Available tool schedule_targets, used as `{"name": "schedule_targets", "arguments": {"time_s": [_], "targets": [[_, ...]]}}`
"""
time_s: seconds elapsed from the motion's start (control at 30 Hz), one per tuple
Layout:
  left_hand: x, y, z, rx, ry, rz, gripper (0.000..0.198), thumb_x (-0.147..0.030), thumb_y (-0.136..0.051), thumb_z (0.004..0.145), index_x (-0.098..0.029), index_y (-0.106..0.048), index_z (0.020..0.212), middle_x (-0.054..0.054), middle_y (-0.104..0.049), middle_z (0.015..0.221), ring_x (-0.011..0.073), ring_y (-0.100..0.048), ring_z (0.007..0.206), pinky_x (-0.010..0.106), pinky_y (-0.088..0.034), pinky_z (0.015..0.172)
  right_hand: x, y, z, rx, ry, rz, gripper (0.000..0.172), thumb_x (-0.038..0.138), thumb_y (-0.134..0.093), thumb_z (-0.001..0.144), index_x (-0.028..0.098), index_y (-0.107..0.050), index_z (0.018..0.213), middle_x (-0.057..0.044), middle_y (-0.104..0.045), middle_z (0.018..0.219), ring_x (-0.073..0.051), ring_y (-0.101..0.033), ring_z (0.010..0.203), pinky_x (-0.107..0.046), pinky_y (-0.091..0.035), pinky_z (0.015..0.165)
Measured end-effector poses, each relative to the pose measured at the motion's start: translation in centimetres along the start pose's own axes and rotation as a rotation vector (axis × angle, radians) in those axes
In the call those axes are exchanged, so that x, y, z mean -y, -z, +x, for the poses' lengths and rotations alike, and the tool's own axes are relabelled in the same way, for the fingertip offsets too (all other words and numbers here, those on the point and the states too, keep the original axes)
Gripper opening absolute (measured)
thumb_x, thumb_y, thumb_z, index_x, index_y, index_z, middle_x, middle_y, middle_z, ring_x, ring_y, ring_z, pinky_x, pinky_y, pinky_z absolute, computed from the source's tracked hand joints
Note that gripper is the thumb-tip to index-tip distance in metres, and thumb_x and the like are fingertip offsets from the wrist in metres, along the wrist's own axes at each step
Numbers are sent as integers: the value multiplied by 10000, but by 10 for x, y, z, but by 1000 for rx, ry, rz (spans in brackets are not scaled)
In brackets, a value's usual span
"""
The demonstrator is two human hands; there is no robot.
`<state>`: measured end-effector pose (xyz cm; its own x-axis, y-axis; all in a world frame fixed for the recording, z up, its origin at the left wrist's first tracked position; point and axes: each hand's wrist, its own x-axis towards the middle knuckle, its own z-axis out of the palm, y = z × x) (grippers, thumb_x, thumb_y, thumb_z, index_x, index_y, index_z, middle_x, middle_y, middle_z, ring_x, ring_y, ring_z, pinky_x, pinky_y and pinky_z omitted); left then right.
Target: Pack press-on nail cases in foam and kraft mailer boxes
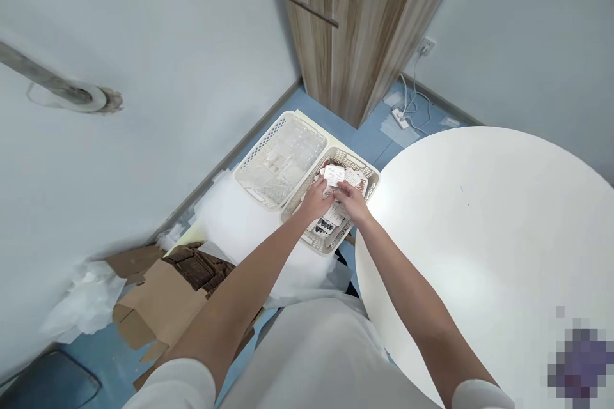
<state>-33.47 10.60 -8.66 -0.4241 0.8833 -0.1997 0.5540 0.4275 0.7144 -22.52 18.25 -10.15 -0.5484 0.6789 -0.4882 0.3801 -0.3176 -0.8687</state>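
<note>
My left hand and my right hand are close together over a cream plastic basket. Between their fingertips is a small white printed card, pinched at its lower edge by both hands. Under and around the hands, the basket holds a loose pile of similar cards. One card near the front, with dark oval pieces, lies below my left hand. Others with reddish-brown marks are beyond my right hand. My fingers hide part of the pile.
A second cream basket with clear plastic packets stands to the left. White sheeting and an open cardboard box with brown pieces lie nearer. A round white table is at right, a wooden cabinet behind, a power strip on the floor.
</note>
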Motion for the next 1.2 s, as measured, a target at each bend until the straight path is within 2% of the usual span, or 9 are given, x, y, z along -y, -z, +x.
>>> {"name": "schedule_targets", "arguments": {"time_s": [0.17,0.27,0.37,0.47,0.63,0.77,0.97,1.07,1.2], "targets": [[5,3,-40,-109,-17,-87,488,-175,-544,702,-117,-463,1180,148,-450,1233,262,-407,1164,408,-338,971,0,-10,-40,-35,57,-1,441,246,-592,640,212,-539,1076,-66,-517,1196,-197,-485,1089,-368,-367,933],[8,8,-69,-164,-69,-152,508,-107,-526,688,-141,-452,1189,121,-501,1127,209,-513,1016,365,-422,878,0,-16,-72,-105,127,-60,435,239,-579,631,202,-537,1062,-64,-566,1073,-167,-544,933,-343,-423,853],[7,16,-100,-213,-105,-217,373,-121,-478,741,-161,-517,1109,84,-545,995,164,-555,878,317,-468,773,-1,-21,-108,-165,165,-85,413,268,-566,645,183,-540,1048,-60,-584,952,-140,-553,757,-317,-459,739],[2,22,-130,-214,-151,-277,221,-181,-451,789,-172,-598,954,63,-572,908,150,-558,839,273,-474,709,-3,-23,-147,-193,200,-74,346,323,-541,682,173,-573,992,-49,-587,865,-126,-532,676,-288,-452,659],[-12,19,-172,-143,-194,-325,177,-221,-472,778,-174,-633,834,58,-576,882,141,-550,768,239,-449,611,-13,-15,-208,-249,209,-62,322,382,-513,720,185,-597,960,-32,-588,804,-109,-476,590,-257,-418,551],[-30,7,-191,18,-215,-468,181,-261,-482,775,-163,-633,797,48,-612,824,143,-560,736,246,-441,620,-19,1,-250,-328,221,-12,353,378,-530,720,205,-562,1027,-29,-583,864,-90,-448,556,-254,-409,531],[-66,-15,-202,235,-159,-802,252,-328,-556,733,-144,-589,902,53,-634,838,140,-585,736,273,-466,681,-27,30,-301,-406,257,129,365,370,-559,715,190,-548,1032,-38,-591,839,-96,-461,597,-268,-414,597],[-84,-27,-204,323,-147,-845,267,-333,-578,714,-141,-574,900,54,-626,837,137,-584,730,271,-472,666,-36,46,-317,-490,264,176,365,375,-572,703,190,-557,1017,-40,-581,847,-97,-462,612,-271,-414,607],[-114,-47,-206,442,-196,-810,283,-345,-591,704,-136,-587,894,55,-624,832,135,-583,741,270,-471,675,-47,74,-333,-593,255,187,362,402,-596,671,210,-582,978,-47,-570,933,-106,-492,649,-288,-429,628]]}}
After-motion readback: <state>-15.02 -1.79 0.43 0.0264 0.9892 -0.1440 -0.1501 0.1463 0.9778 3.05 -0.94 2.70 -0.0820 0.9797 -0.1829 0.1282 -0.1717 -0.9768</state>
